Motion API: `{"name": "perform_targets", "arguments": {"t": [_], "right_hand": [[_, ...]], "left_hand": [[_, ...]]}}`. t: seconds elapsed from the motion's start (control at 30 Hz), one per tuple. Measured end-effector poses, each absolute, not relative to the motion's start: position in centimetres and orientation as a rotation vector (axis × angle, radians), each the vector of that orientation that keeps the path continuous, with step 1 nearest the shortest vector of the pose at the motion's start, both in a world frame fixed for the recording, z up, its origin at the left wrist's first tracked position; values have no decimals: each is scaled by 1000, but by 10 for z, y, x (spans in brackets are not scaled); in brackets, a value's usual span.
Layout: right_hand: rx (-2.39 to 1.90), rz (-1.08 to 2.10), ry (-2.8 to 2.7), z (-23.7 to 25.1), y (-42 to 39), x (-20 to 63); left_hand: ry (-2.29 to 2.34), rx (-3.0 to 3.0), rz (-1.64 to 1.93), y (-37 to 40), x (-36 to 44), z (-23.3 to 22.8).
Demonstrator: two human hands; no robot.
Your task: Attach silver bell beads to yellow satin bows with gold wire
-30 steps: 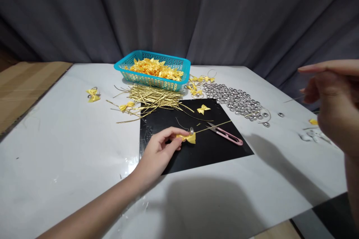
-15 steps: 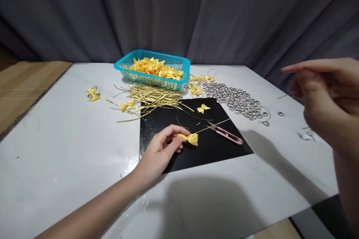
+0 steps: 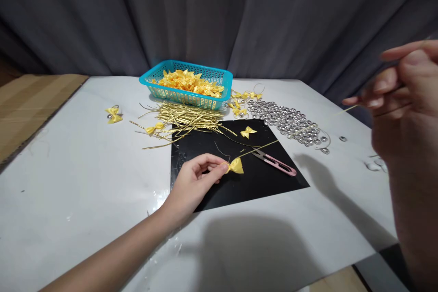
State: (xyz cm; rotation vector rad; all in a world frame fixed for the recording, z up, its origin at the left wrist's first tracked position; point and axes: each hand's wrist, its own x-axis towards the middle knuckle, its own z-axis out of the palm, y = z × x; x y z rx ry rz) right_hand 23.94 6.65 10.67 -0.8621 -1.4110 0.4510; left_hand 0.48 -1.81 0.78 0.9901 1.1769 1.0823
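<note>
My left hand (image 3: 195, 178) rests on the black mat (image 3: 273, 178) and pinches a small yellow ribbon bow (image 3: 236, 165) between thumb and fingers. A thin gold wire (image 3: 263, 147) runs from the bow up to the right. My right hand (image 3: 404, 100) is raised at the right edge of view, fingers closed on the far end of that wire. Pink thread snips (image 3: 275, 162) lie on the mat just right of the bow. Another yellow bow (image 3: 247, 132) lies farther back on the mat.
A teal basket (image 3: 186, 96) of yellow bows stands at the back, with a heap of gold wires (image 3: 181, 121) in front of it. Several silver beads (image 3: 287, 121) are spread at the right. Loose bows lie at the left (image 3: 113, 115). The white table (image 3: 68, 182) ends near me.
My right hand rose and moved right, drawing the gold wire up. The bow in my left hand tilted and shifted slightly up.
</note>
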Motion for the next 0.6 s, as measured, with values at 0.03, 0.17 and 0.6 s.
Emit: {"name": "perform_targets", "arguments": {"t": [0.03,0.17,0.6], "right_hand": [[-830,487,-1413,106,68,237],[-808,588,-1371,104,77,232],[-914,652,-1135,91,94,233]], "left_hand": [[1167,1000,1100,-18,5,7],[1090,998,1136,-19,3,5],[1106,890,1096,-16,5,4]]}}
